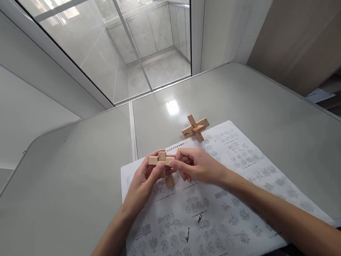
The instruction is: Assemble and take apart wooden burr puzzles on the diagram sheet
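Observation:
In the head view, my left hand is closed around a partly interlocked wooden burr puzzle made of pale blocks, its thumb pressed on the near side. My right hand pinches the puzzle's right end between thumb and fingers. Just below the left thumb shows a wooden block; whether it joins the held puzzle or lies apart, I cannot tell. Fingers hide the puzzle's underside. Beneath both hands lies a large printed instruction sheet covered with small puzzle drawings.
Past the sheet's far edge rests a second wooden puzzle, cross-shaped with dark marks. The grey table has a seam running away from me left of centre. A glass door stands beyond the table's far edge.

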`<state>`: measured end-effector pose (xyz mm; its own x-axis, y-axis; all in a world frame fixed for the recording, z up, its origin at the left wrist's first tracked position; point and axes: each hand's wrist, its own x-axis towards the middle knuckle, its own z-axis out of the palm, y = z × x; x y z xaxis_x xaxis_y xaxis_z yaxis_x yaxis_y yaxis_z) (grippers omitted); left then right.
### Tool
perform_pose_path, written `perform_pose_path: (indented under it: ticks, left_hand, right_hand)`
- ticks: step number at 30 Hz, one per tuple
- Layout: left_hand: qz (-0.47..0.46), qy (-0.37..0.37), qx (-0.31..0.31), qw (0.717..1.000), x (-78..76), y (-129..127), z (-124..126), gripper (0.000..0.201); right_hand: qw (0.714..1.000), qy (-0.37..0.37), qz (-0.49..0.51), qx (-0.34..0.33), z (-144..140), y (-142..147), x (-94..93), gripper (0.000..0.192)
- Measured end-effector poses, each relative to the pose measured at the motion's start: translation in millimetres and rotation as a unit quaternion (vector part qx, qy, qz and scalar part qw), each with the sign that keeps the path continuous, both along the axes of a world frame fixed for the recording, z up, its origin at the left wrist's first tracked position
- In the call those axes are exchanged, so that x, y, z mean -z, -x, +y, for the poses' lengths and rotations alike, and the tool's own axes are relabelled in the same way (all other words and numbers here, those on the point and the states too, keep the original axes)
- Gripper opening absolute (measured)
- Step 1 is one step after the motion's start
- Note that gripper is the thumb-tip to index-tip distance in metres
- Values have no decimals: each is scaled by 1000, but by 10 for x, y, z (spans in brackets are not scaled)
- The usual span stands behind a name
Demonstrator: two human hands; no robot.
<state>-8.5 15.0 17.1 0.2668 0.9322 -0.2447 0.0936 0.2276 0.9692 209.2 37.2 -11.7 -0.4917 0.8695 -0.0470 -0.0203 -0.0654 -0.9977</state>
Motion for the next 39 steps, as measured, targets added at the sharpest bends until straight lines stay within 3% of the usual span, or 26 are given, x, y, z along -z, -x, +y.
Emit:
perform_pose_path:
  ticks: [11,25,31,34,39]
  left_hand:
    - [32,0,-30,999,-36,17,9,53]
    - [-16,-14,-62,998,-5,51,31,49]
    - [-47,-10,-120,992,-26,10,56,46]
    - [-49,-9,-143,988,-19,9,69,47]
    - [-54,-1,-149,987,8,4,75,48]
  right_hand:
    - [999,-27,-25,12,3,13,-18,35]
    - [997,-48,-55,17,6,9,3,27]
    - [970,-205,-116,58,9,31,51,15]
    - [953,-275,-124,26,4,38,77,23]
    - [941,-308,-138,-8,-2,42,90,21]
